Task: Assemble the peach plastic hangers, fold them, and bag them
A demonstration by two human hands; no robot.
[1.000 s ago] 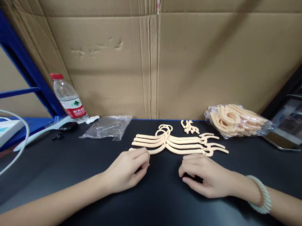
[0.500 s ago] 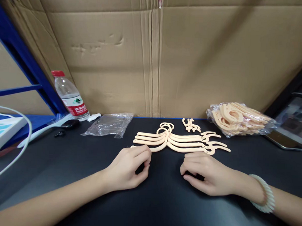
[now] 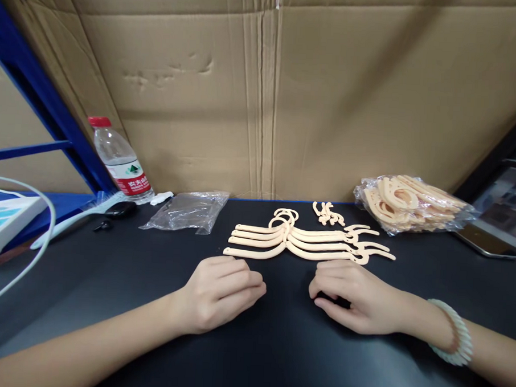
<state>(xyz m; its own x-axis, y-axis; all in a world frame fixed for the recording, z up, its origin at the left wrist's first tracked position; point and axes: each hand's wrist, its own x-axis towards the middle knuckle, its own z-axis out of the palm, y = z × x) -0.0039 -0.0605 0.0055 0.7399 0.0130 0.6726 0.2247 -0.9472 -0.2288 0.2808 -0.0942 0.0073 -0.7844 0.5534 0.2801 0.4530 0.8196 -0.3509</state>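
Note:
Several beige plastic hangers (image 3: 259,252) lie in a stacked row on the black table, their hook loops overlapping at the centre. Thin curved arms (image 3: 375,248) stick out at their right ends. My left hand (image 3: 221,294) rests on the table just in front of the hangers' left ends, fingers folded together and nothing seen in them. Below the right ends lies my right hand (image 3: 356,297), loosely curled, thumb under the fingers, also with nothing visible in it. Small beige hook-shaped pieces (image 3: 328,213) sit in a little pile behind the hangers.
A clear bag of more beige hanger parts (image 3: 411,203) lies at the back right, beside a phone (image 3: 489,240). At the left are an empty-looking plastic bag (image 3: 186,211), a water bottle (image 3: 122,162), a black mouse-like object (image 3: 121,209) and a white cable (image 3: 51,230). Cardboard (image 3: 180,99) stands behind.
My left hand has turned palm-down and its fingers have folded together, drawing away from the nearest hanger's left end, which now shows. My right hand has stayed almost still.

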